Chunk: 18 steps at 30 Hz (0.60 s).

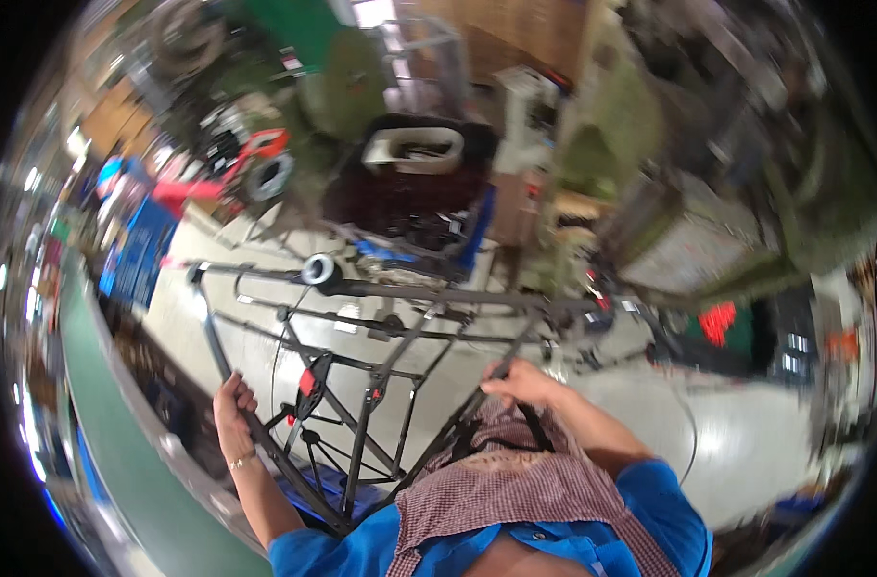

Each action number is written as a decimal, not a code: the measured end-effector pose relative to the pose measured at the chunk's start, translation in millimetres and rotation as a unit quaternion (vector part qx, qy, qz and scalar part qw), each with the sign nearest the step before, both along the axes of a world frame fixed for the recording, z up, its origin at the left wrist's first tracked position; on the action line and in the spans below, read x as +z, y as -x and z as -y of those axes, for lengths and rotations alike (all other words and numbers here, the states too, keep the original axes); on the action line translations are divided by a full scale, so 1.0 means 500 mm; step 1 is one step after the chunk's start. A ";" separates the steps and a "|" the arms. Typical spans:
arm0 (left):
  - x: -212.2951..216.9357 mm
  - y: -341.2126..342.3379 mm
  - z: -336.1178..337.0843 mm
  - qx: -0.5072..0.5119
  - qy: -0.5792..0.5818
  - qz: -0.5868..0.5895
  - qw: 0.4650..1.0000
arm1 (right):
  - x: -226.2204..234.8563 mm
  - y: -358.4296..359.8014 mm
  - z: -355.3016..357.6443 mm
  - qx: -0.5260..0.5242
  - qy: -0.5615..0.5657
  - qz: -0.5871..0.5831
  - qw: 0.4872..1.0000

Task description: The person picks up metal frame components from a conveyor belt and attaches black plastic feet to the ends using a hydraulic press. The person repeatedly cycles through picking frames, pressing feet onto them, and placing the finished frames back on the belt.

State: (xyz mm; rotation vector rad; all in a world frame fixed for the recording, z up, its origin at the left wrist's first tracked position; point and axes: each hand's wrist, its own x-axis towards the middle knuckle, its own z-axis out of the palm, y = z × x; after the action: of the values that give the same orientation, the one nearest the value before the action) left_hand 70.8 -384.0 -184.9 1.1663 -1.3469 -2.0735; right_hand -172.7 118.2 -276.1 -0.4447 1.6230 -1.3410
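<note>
The left hand [234,415] is curling tight around a black metal frame [381,346] that is standing on the pale floor [746,433] just ahead of the person. The right hand [520,382] is wrapping another bar. A checked cloth [515,481] is hiding the frame's near end, and blur is smearing the machines [708,221] behind.

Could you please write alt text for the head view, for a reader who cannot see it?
A person's left hand and right hand grip opposite sides of a black metal tube frame over a pale floor. A blurred, cluttered workshop surrounds it.
</note>
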 end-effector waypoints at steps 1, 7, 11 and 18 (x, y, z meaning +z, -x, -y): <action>0.007 0.014 -0.007 0.009 0.004 0.011 1.000 | -0.036 0.004 0.000 -0.005 0.012 0.037 0.999; 0.023 0.008 -0.064 0.076 0.039 0.040 0.996 | -0.085 0.027 0.040 0.063 -0.042 -0.005 0.997; 0.067 -0.008 -0.119 0.099 0.066 0.062 0.991 | -0.202 0.000 0.029 0.054 0.009 0.096 0.994; 0.150 -0.099 -0.177 0.103 0.122 0.106 0.981 | -0.265 -0.141 0.050 0.035 0.035 0.319 0.946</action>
State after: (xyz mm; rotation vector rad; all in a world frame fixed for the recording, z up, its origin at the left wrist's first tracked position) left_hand 120.1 -295.5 -109.6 1.3808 -1.4602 -1.6258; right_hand -102.0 93.0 -408.5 -0.0840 1.0146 -1.3134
